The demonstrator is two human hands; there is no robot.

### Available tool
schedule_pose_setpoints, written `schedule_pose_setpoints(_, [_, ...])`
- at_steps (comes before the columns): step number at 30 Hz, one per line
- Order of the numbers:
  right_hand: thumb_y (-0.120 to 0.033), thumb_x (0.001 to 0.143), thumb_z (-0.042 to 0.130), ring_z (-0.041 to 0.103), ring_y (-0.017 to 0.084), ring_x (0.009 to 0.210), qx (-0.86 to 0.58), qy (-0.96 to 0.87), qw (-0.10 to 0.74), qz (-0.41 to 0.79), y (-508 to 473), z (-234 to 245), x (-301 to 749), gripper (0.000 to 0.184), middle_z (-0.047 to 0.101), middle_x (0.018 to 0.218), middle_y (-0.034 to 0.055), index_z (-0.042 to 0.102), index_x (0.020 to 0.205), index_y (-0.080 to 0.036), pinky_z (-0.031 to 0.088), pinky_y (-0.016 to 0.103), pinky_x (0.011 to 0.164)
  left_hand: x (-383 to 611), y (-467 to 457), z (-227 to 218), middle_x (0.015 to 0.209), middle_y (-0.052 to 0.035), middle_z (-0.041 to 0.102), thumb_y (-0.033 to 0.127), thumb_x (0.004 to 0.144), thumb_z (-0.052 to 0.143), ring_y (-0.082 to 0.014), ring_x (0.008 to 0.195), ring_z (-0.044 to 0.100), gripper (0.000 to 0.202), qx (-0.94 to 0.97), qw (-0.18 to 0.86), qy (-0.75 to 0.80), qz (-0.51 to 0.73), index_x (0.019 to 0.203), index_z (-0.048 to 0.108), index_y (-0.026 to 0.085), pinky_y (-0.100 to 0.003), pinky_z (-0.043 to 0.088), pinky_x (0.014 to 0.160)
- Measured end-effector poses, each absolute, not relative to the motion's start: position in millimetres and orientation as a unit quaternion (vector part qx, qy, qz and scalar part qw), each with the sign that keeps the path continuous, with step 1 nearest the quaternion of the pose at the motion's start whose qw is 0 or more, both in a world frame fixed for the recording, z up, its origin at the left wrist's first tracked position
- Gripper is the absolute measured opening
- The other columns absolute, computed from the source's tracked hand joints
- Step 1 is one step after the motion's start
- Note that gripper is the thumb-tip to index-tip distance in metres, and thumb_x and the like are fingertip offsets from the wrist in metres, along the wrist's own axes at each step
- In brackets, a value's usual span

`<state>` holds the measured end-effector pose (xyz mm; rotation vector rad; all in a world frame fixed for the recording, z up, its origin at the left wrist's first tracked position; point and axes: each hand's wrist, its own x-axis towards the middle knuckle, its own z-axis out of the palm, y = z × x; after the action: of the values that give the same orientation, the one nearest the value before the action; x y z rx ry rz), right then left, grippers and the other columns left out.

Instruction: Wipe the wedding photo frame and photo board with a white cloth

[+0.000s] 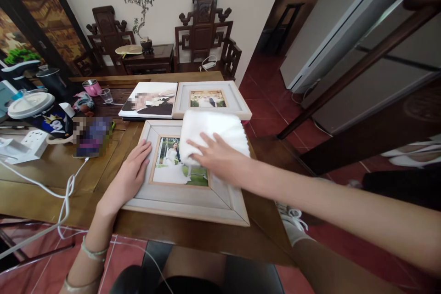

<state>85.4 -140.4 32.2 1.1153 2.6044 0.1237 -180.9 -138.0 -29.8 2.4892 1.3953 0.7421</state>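
On the brown wooden table (103, 170), directly before us, lies the pale grey rectangular picture frame (186, 202) with light wood edging, a wedding photograph (172, 174) set in its middle. Its long axis seems to run left to right across our body, slightly skewed. Both our hands are upon it, so neither is clearly nearer. Our left hand (132, 172) rests flat on the frame's left edge, fingers extended and close together, gripping nothing that we can see. Our right hand (217, 158) is slightly blurred and spreads its fingers wide over a folded white fluffy cloth (206, 126), which lies over the frame's far right part and hides that corner and some of the photograph. Our right forearm crosses above the frame's right edge.

Just beyond the frame's far edge sits a second whitish wood-edged frame (237, 101); the cloth overlaps it in our view, though we cannot tell whether they touch. Beyond the frame's far left corner lies a white-edged photo panel (165, 105). Well to the frame's left we have a dark cup with a white lid (53, 121), a dark purple phone-like slab (91, 140) and a looping white cable (70, 183), all apart from it.
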Motion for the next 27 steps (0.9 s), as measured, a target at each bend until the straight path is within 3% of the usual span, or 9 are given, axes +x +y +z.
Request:
schedule_pose_setpoints(4, [-0.007,0.054,0.08,0.029,0.053,0.136,0.347,0.92,0.158,-0.091,-200,46,72,0.089,0.026,0.156,0.0192,0.052,0.138,-0.014,0.033,0.069,0.105,-179,-138,-30,0.145,-0.0175,0.048,0.028,0.099,0.035,-0.0237,0.142,0.034,0.046,0.84,0.092,0.471,0.253,0.136,0.051,0.004,-0.046,0.03,0.118])
schedule_pose_setpoints(8, [-0.004,0.065,0.068,0.039,0.034,0.138,0.253,0.951,0.009,-0.176,-231,58,78,0.077,0.03,0.157,0.0097,0.051,0.138,-0.02,0.044,0.047,0.107,-178,-141,-26,0.145,-0.018,0.049,0.027,0.099,0.035,-0.0238,0.143,0.034,0.047,0.838,0.094,0.477,0.247,0.135,0.051,0.003,-0.045,0.029,0.119])
schedule_pose_setpoints(11, [0.0,0.068,0.061,0.04,0.026,0.138,0.287,0.936,-0.077,-0.191,-220,65,89,0.087,0.031,0.158,0.0057,0.037,0.147,-0.027,0.047,0.035,0.104,-178,-142,-23,0.147,-0.0166,0.046,0.026,0.098,0.036,-0.0241,0.144,0.031,0.046,0.844,0.108,0.472,0.231,0.136,0.051,0.006,-0.045,0.03,0.118])
schedule_pose_setpoints(14, [0.013,0.065,0.054,0.034,0.028,0.141,0.355,0.926,-0.099,-0.084,-187,73,98,0.091,0.032,0.157,0.0059,0.04,0.146,-0.028,0.046,0.04,0.106,-179,-141,-25,0.147,-0.016,0.046,0.027,0.098,0.035,-0.0242,0.144,0.032,0.045,0.843,0.102,0.473,0.237,0.136,0.052,0.008,-0.045,0.03,0.118])
schedule_pose_setpoints(17, [0.017,0.066,0.053,0.023,0.039,0.144,0.393,0.91,-0.078,0.105,-146,75,102,0.08,0.025,0.16,0.0054,0.055,0.134,-0.025,0.038,0.06,0.109,-180,-139,-29,0.146,-0.0154,0.048,0.028,0.099,0.035,-0.024,0.143,0.033,0.046,0.836,0.096,0.477,0.254,0.136,0.052,0.008,-0.046,0.029,0.119])
schedule_pose_setpoints(20, [0.011,0.074,0.057,0.022,0.048,0.141,0.415,0.893,-0.016,0.171,-116,66,101,0.069,0.024,0.16,0.0059,0.057,0.132,-0.026,0.032,0.073,0.104,-180,-140,-29,0.147,-0.015,0.047,0.029,0.099,0.036,-0.0244,0.143,0.032,0.046,0.836,0.103,0.476,0.254,0.137,0.051,0.008,-0.048,0.028,0.119])
schedule_pose_setpoints(24, [0.01,0.072,0.061,0.032,0.049,0.137,0.424,0.893,0.114,0.1,-116,42,89,0.075,0.031,0.156,0.0156,0.051,0.14,-0.022,0.036,0.065,0.104,-179,-141,-26,0.147,-0.0139,0.047,0.029,0.099,0.035,-0.0242,0.143,0.032,0.045,0.834,0.11,0.482,0.245,0.138,0.05,0.01,-0.049,0.029,0.118])
schedule_pose_setpoints(27, [0.005,0.071,0.064,0.039,0.049,0.133,0.434,0.889,0.135,0.053,-147,36,76,0.068,0.038,0.151,0.0218,0.058,0.134,-0.018,0.039,0.063,0.102,-179,-141,-26,0.147,-0.0138,0.047,0.029,0.099,0.035,-0.0243,0.143,0.033,0.045,0.834,0.11,0.481,0.248,0.138,0.05,0.011,-0.05,0.029,0.118])
